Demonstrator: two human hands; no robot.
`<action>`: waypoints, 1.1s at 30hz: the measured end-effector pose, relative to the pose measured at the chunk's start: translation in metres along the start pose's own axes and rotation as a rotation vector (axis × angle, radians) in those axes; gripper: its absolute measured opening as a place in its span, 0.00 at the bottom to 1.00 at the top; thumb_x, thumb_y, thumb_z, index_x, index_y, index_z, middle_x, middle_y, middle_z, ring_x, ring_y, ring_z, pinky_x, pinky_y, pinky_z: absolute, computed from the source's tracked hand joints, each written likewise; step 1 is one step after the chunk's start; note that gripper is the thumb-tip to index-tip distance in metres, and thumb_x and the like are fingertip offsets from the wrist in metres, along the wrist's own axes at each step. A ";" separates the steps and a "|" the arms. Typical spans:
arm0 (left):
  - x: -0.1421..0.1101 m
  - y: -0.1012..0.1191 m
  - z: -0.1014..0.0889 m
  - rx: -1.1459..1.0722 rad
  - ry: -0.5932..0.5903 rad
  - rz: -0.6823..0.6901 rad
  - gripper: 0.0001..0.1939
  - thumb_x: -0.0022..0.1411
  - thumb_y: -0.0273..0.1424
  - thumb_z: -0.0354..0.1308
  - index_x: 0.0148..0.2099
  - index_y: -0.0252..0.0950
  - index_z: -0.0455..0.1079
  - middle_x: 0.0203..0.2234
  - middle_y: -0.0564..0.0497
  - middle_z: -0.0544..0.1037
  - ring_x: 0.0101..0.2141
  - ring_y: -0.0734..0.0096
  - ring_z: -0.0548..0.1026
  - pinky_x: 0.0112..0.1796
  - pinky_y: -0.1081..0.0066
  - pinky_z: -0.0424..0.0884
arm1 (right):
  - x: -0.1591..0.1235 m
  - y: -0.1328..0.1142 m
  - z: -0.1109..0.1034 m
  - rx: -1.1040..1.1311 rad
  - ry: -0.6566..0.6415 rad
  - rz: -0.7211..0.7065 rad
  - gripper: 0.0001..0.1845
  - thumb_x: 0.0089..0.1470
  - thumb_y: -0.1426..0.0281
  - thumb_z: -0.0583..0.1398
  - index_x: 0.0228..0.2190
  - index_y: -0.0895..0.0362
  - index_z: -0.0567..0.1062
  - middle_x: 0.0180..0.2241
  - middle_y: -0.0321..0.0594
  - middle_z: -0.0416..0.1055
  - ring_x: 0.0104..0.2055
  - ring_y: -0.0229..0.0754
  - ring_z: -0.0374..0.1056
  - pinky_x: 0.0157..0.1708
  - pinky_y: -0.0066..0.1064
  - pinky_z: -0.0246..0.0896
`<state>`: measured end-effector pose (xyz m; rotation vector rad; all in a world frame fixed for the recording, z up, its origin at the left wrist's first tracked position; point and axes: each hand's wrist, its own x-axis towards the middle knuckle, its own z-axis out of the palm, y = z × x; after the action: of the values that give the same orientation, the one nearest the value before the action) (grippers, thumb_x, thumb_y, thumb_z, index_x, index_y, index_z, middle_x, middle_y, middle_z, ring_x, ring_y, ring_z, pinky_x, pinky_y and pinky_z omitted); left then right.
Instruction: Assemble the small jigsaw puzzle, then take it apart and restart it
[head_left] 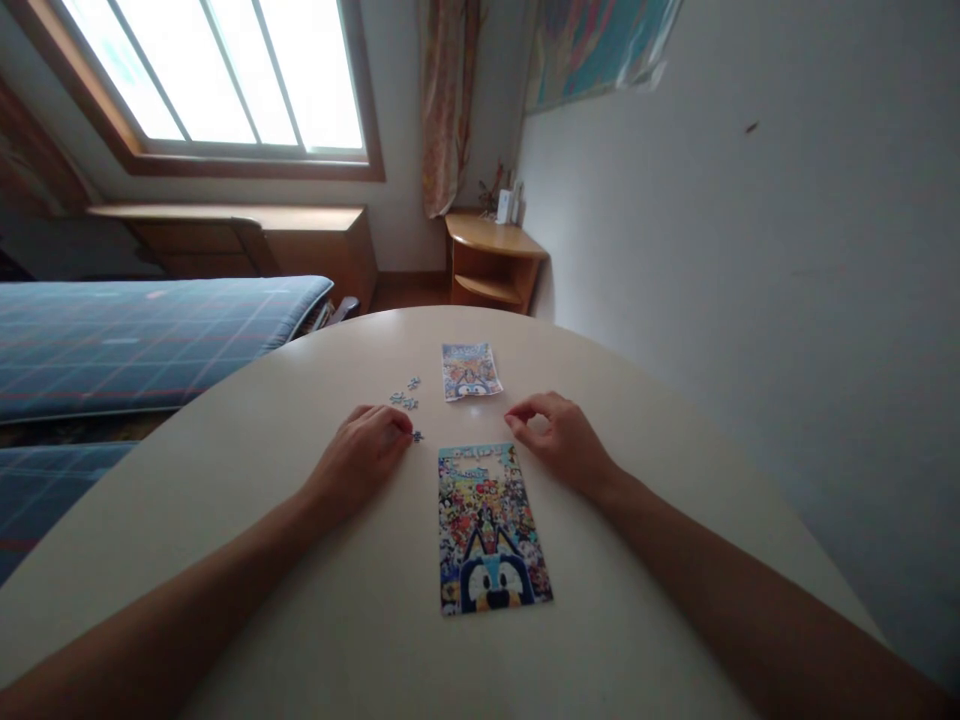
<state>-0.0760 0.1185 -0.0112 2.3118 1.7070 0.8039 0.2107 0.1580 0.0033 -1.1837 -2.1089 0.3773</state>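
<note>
A jigsaw puzzle [491,530] lies on the white table, showing a blue cartoon dog below a crowd of small figures. Near its top edge is a gap where the white surface shows through. My left hand [367,445] rests left of the puzzle's top, fingers closed, with a small puzzle piece [418,436] at its fingertips. Farther back lie several loose puzzle pieces [410,403]. To the right of the puzzle's top edge, my right hand [561,440] is held in a pinch; whatever its fingertips may hold is too small to make out.
A creased picture sheet [470,372] with a matching design lies behind the puzzle on the round-edged table [360,620]. Plaid mattresses [150,340] are on the left. A wooden corner shelf [495,235] stands beyond the table, and a wall [750,260] runs along the right.
</note>
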 end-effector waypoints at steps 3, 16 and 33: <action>0.000 0.005 0.002 -0.043 0.030 0.028 0.03 0.64 0.30 0.56 0.39 0.39 0.71 0.35 0.50 0.78 0.41 0.60 0.74 0.46 0.61 0.69 | -0.004 -0.008 0.005 0.003 -0.038 -0.068 0.03 0.55 0.72 0.63 0.32 0.54 0.79 0.30 0.37 0.77 0.36 0.43 0.70 0.42 0.38 0.60; -0.017 0.048 0.010 -0.256 0.123 0.256 0.03 0.65 0.32 0.61 0.37 0.40 0.71 0.31 0.53 0.78 0.35 0.67 0.75 0.40 0.64 0.70 | -0.014 -0.037 0.013 0.157 -0.135 -0.410 0.03 0.59 0.68 0.63 0.36 0.53 0.77 0.34 0.36 0.79 0.38 0.40 0.72 0.45 0.36 0.61; -0.031 0.057 -0.006 -0.041 -0.379 0.563 0.23 0.60 0.38 0.62 0.58 0.47 0.69 0.58 0.48 0.70 0.56 0.50 0.69 0.55 0.48 0.68 | -0.003 -0.002 0.001 0.307 -0.105 0.031 0.06 0.54 0.68 0.64 0.34 0.55 0.82 0.32 0.39 0.81 0.33 0.41 0.76 0.34 0.31 0.68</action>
<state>-0.0372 0.0695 0.0082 2.7261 0.8887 0.4168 0.2100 0.1543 0.0026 -1.0351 -2.0308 0.7627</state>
